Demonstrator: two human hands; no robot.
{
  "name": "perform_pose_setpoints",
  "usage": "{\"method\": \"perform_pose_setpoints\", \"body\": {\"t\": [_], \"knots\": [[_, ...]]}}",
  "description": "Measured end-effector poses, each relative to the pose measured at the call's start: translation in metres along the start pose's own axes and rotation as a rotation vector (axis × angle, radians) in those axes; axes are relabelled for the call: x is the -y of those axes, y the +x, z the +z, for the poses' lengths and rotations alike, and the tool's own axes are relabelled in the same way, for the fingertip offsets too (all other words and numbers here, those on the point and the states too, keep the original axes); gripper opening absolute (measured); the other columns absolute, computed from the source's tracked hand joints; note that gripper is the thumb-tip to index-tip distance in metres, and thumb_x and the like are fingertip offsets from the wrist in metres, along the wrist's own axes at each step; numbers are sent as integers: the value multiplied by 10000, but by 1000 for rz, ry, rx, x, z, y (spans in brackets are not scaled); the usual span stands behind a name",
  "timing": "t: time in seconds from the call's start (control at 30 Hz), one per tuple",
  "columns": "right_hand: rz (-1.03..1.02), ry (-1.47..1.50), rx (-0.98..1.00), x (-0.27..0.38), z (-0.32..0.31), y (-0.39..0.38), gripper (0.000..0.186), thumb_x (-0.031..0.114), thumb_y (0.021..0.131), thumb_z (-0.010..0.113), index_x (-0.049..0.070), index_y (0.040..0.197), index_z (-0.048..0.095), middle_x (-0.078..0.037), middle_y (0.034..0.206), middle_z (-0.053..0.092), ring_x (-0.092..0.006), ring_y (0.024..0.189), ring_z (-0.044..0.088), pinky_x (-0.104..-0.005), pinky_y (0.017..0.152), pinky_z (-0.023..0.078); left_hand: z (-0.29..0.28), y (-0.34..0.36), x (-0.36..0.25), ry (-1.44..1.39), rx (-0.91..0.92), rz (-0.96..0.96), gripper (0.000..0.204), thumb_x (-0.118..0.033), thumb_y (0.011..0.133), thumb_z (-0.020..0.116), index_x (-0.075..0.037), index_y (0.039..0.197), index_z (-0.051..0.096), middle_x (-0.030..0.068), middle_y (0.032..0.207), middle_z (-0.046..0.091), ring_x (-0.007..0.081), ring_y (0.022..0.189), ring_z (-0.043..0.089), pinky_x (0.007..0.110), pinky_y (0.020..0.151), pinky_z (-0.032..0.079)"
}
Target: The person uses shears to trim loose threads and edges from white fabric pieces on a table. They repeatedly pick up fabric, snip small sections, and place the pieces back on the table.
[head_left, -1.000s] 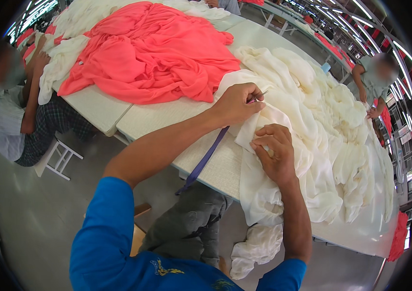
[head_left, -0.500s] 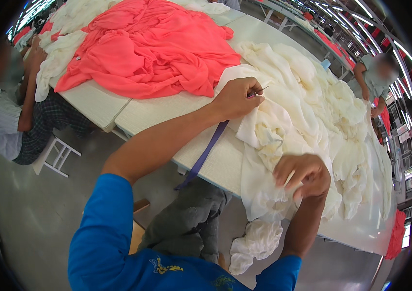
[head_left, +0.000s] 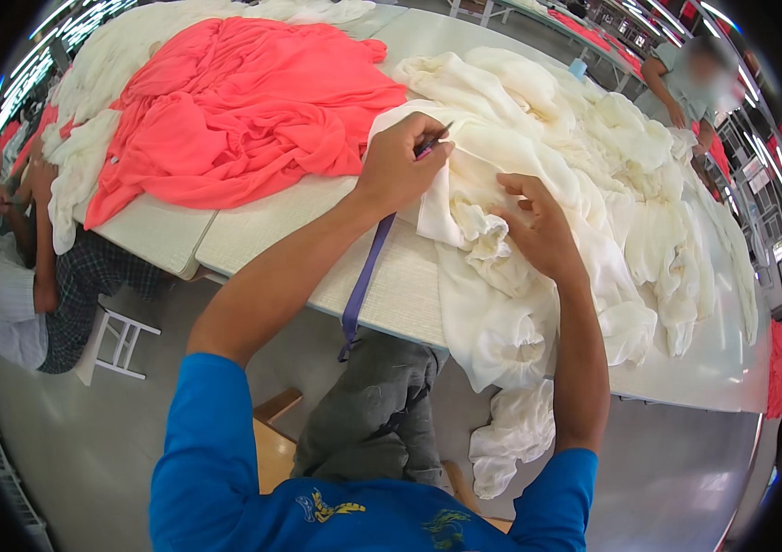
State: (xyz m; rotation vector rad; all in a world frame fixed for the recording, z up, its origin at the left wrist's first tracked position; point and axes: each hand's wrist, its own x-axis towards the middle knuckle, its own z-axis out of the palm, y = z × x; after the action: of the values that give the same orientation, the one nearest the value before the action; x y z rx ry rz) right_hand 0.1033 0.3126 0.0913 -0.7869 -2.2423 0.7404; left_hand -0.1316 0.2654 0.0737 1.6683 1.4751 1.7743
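My left hand is closed around a small dark pointed tool with a pink part, apparently thread snips. The tip pokes out past the fingers over the cream cloth; most of the tool is hidden in the palm. Below that hand a purple ribbon hangs over the table's front edge. My right hand is over the gathered cream cloth, fingers curved and apart, holding nothing I can see. Its fingertips are at a ruffled fold, and whether they touch it I cannot tell.
A coral cloth heap lies on the white table at left. More cream cloth spreads right, and a bundle hangs below the edge. One person sits at far left beside a white stool; another is at far right.
My right hand has moved up and left, from near the table's front edge onto the cream folds. The left hand still grips the snips. The whole view has shifted a little.
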Motion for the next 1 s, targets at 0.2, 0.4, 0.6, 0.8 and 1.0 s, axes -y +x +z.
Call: {"method": "perform_pose_setpoints", "body": {"t": [0.2,0.4,0.6,0.8,1.0], "knots": [[5,-308,-91,-8,-8,-4,489,28,805,708,45,1280,595,-153,1248,624,-343,1161,579,-388,993,463,-5,3,-6,-76,-136,73,161,-84,930,684,23,1016,600,11,887,636,33,758,557,202,680,473],[-30,-164,-534,-22,-28,8,476,-98,811,648,65,1257,616,-95,1198,654,-231,1025,650,-342,851,522,-7,5,-6,-83,-216,120,141,-70,933,679,18,1000,592,1,877,624,26,754,547,193,664,467],[-75,86,-816,-26,-41,14,390,0,888,696,33,1263,596,-60,1264,625,-154,1032,635,-295,866,524,-5,4,-8,-98,-229,151,133,-61,931,684,12,988,588,-9,859,605,18,734,523,190,638,450],[1,427,-855,-33,-46,18,482,2,933,622,12,1390,468,-128,1287,597,-172,1081,610,-291,944,496,-11,6,-9,-131,-275,180,183,-116,941,708,4,1005,586,-9,854,594,22,698,515,190,616,452],[178,630,-829,-45,-53,19,465,-15,942,553,9,1399,474,-137,1261,598,-196,1121,597,-310,986,480,-18,8,-16,-170,-311,139,159,-110,945,693,-5,983,579,-4,807,584,27,655,511,200,570,459]]}}
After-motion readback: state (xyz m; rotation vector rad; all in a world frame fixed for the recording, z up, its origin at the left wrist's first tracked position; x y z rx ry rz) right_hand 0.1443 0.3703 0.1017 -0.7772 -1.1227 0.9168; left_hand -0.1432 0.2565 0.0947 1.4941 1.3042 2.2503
